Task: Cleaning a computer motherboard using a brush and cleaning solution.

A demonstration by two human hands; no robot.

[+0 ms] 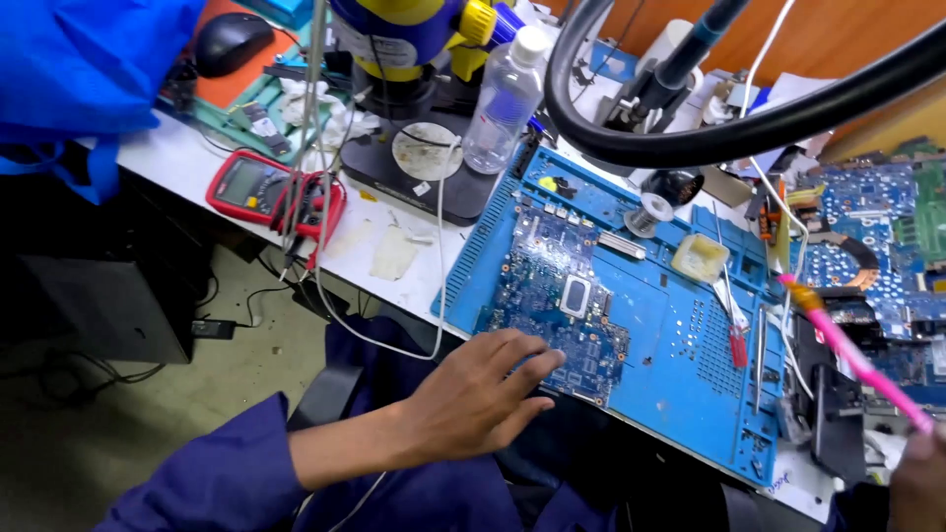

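Observation:
A blue circuit board (557,286) with a silver chip socket lies on a blue work mat (680,345). My left hand (478,394) rests at the board's near edge, fingers spread, tips touching the board and holding nothing. My right hand (921,483) shows only at the bottom right corner, closed on a pink brush (852,350) whose yellow-collared tip points up toward the mat's right side. Both sleeves are dark blue.
A red multimeter (261,187) with leads, a microscope base (419,163), a clear plastic bottle (503,99) and a black hose (749,128) stand behind. Solder spool (645,212), small tray (700,258), tweezers (729,305) lie on the mat. More boards (877,236) lie right.

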